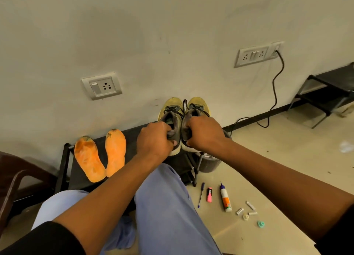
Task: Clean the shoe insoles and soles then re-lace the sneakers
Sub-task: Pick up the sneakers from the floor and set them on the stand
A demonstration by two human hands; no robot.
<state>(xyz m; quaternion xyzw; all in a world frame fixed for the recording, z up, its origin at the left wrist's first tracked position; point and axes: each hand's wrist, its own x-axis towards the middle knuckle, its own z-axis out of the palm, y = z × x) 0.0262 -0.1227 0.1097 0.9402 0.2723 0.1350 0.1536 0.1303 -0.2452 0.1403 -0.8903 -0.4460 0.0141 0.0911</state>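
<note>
Against a scuffed pale wall, both sneakers were held up by their heels over a low black rack.

Each grip was closed on a shoe: the left hand curled round the heel collar of the left sneaker, the right hand round that of the right sneaker, toes toward the wall and the two shoes touching side by side. Holding them at the heel probably kept the openings and dark laces facing the person for inspection or lacing. The two orange insoles lay flat on the rack's top, just left of the hands, likely set out to be cleaned or to dry. A pen, a pink highlighter and a glue bottle lay on the floor to the right, apart from the shoes.
</note>
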